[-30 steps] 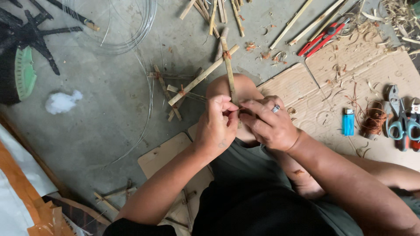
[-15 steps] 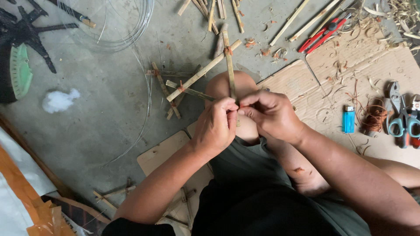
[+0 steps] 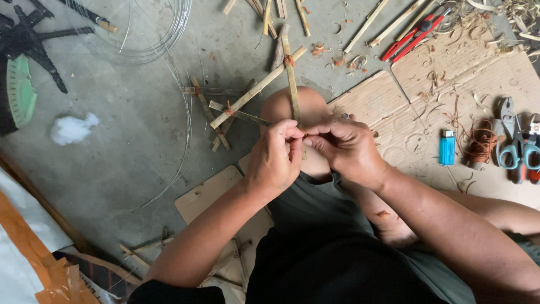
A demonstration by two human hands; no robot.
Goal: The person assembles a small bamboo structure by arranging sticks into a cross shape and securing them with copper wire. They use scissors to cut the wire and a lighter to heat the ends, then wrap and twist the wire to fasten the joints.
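Pinching the bamboo cross over my knee

A coil of thin wire [image 3: 147,34] lies on the concrete floor [image 3: 129,141] at far left. My left hand [image 3: 274,160] and right hand [image 3: 349,149] meet at the lower end of the bamboo cross [image 3: 289,76], fingers pressed together, pinching its upright strip just above my knee. Farther right on cardboard [image 3: 427,73] lie a blue lighter [image 3: 447,147] and pliers [image 3: 509,138].

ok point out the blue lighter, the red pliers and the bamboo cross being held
blue lighter [image 3: 447,147], head view, middle of its body
red pliers [image 3: 413,37], head view, on the red handles
bamboo cross [image 3: 288,62], head view, at the bound crossing of the sticks
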